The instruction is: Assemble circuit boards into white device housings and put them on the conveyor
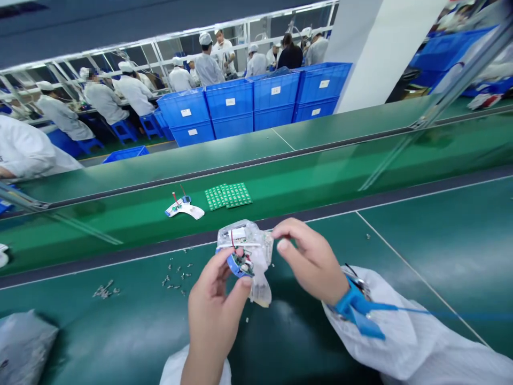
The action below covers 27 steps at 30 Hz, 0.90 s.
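My left hand grips a blue-rimmed plastic housing with a small circuit board in it, between thumb and fingers. A red wire runs up from the board. Just behind the housing lies a clear plastic bag, with small pale parts at its right side. My right hand is at that side of the bag, its index fingertip at or almost touching the parts. Its thumb and index finger are apart, with nothing visible between them; the other fingers are curled. A blue wrist strap circles the right wrist.
On the green belt lie a white curved casing with wires and green circuit board panels. Loose screws and other small metal pieces are scattered at left, near another plastic bag. Blue bins and several workers stand beyond.
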Motion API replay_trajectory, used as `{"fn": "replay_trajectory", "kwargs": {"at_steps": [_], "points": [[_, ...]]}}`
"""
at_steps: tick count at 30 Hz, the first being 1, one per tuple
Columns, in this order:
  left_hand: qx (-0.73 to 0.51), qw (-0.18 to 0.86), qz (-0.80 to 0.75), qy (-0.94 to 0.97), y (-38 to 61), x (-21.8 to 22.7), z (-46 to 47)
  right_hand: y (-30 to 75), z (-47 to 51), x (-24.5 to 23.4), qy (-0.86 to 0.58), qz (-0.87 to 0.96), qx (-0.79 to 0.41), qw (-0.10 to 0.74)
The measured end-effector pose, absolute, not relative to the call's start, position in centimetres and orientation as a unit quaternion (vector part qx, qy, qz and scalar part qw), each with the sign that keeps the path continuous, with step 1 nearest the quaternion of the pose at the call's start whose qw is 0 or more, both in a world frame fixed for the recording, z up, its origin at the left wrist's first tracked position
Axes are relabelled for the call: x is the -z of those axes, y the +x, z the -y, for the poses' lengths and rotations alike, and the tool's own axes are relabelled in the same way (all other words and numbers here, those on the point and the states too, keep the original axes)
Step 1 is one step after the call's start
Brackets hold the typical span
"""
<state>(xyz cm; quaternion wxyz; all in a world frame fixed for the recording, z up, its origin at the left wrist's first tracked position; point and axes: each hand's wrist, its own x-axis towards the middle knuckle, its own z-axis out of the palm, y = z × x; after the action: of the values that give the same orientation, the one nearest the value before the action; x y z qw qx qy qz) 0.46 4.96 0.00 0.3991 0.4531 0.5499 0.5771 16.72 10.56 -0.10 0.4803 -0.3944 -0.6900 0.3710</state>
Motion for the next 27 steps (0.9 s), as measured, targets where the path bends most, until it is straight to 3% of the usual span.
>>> {"fn": "replay_trajectory", "kwargs": {"at_steps": [3,10,16,22,27], "points": [[-0.524,0.32,-0.62,0.489,0.4,-0.7,-4.3,15.0,-9.3,-1.4,-0.3,0.761,-0.325,0.475],[-0.426,0.226,-0.672,0.562,0.0,-0.9,-3.8,14.0,-9.7,-1.3,-0.306,0.753,-0.385,0.438],[-0.45,0.328,-0.636,0.534,-0.3,-1.2,-4.1,15.0,-11.0,-1.5,-0.275,0.753,-0.398,0.445],[-0.534,0.474,-0.552,0.431,-0.4,-1.2,-4.7,15.5,-12.4,-1.1,-0.389,0.709,-0.358,0.467],[-0.557,0.483,-0.528,0.422,-0.3,-1.3,-4.5,15.3,-11.9,-1.1,-0.252,0.781,-0.416,0.391]]}}
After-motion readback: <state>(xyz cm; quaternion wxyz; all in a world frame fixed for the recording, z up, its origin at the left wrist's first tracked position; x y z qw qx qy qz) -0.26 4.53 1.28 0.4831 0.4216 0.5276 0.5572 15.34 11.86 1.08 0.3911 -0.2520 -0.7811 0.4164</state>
